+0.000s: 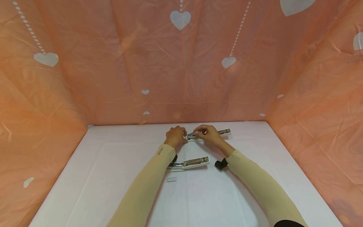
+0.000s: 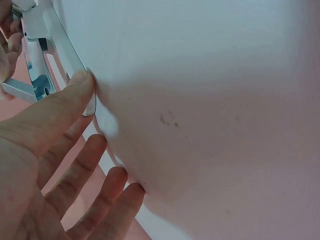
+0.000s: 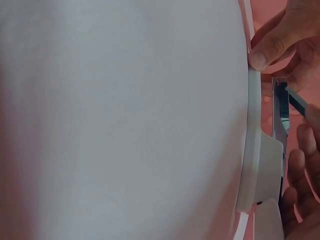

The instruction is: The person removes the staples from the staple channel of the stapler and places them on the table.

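Observation:
At the back of the table lies an opened white stapler [image 1: 225,132], its top swung back to the right. My left hand [image 1: 175,136] pinches the left end of its base, thumb on the rim in the left wrist view [image 2: 75,95], the other fingers spread below. My right hand [image 1: 209,135] holds a grey staple strip [image 3: 297,101] between thumb and fingers. The strip slants, its far end right at the front of the metal staple channel [image 3: 283,100]. Part of the channel is hidden behind the right hand in the head view.
A second opened stapler [image 1: 195,162] lies nearer, its left end behind the left sleeve. In front of it, another staple strip [image 1: 171,179] rests on the white table [image 1: 85,189]. Orange sheeting [image 1: 181,63] with hearts stands behind and at both sides.

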